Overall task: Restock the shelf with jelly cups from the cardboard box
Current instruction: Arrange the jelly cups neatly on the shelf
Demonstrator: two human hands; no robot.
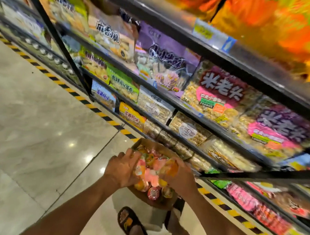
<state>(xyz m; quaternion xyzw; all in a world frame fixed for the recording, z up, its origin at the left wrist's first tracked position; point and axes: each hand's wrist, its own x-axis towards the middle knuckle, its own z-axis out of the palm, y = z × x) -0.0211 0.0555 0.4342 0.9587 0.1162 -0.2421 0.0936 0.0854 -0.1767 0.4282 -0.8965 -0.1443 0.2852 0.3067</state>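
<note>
Glossy tiled floor fills the left side, edged by yellow-and-black striped tape along the shelf base. The left hand reaches down with its forearm stretched forward, fingers curled against the left side of a heap of jelly cups. The heap sits just above the open cardboard box on the floor, with more cups lying inside. The right hand mirrors it, fingers curled round the heap's right side, so both hands grip it together. Further right, the shelf holds rows of bagged snacks
</note>
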